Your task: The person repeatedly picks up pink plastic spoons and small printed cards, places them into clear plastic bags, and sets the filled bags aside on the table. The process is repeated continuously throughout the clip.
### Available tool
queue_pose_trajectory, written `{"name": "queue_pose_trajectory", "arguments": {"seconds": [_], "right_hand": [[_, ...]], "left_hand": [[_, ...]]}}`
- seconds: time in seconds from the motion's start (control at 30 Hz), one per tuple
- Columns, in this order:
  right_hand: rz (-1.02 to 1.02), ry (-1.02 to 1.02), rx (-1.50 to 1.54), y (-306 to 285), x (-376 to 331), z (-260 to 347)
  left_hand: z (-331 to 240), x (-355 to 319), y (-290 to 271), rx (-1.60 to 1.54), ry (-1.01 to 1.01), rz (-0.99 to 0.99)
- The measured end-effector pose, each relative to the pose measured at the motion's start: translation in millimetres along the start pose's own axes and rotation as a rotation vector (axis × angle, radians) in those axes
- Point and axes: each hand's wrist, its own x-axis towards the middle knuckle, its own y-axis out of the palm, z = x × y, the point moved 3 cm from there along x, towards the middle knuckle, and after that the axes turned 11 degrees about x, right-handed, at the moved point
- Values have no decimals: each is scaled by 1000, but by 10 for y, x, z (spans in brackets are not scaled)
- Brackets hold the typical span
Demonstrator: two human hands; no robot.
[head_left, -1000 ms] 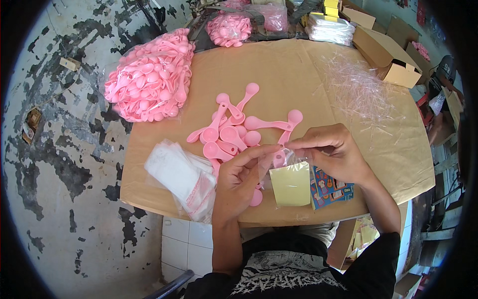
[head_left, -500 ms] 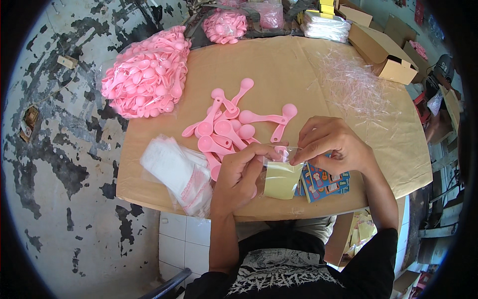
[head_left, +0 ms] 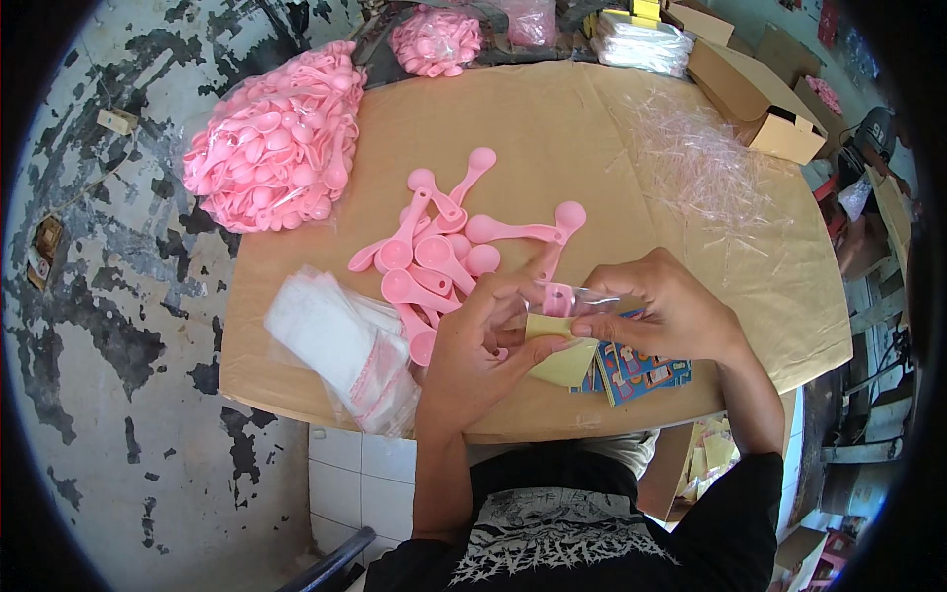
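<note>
My left hand (head_left: pixel 483 345) and my right hand (head_left: pixel 661 311) meet over the near edge of a cardboard-covered table (head_left: pixel 552 128). Between them they pinch a small clear plastic bag (head_left: pixel 577 299) with a pink spoon inside and a yellow card (head_left: pixel 564 357) hanging below it. Loose pink plastic spoons (head_left: pixel 444 247) lie scattered just beyond my fingers. A stack of empty clear bags (head_left: pixel 340 345) sits left of my left hand. Printed blue cards (head_left: pixel 636 370) lie under my right hand.
A big bag of pink spoons (head_left: pixel 271 148) rests at the table's far left, another (head_left: pixel 434 39) beyond the far edge. Clear plastic strips (head_left: pixel 700 158) litter the right side. Cardboard boxes (head_left: pixel 760 99) and a stack of white packets (head_left: pixel 641 39) stand at the back right.
Both hands stay together on the small bag; the yellow card has come up from the table into my fingers. The view has shifted slightly.
</note>
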Motion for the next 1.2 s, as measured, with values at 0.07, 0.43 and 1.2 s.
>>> {"name": "queue_pose_trajectory", "arguments": {"seconds": [0.07,0.43,1.2], "right_hand": [[-23,-38,-20,-121,-60,88],[-1039,694,-246,-799,-3776,39],[341,33,-370,1385,1633,-27]], "left_hand": [[-99,-23,2,6,63,-78],[-1072,-725,65,336,654,-137],[-613,-1079,-1040,944,294,-417]]}}
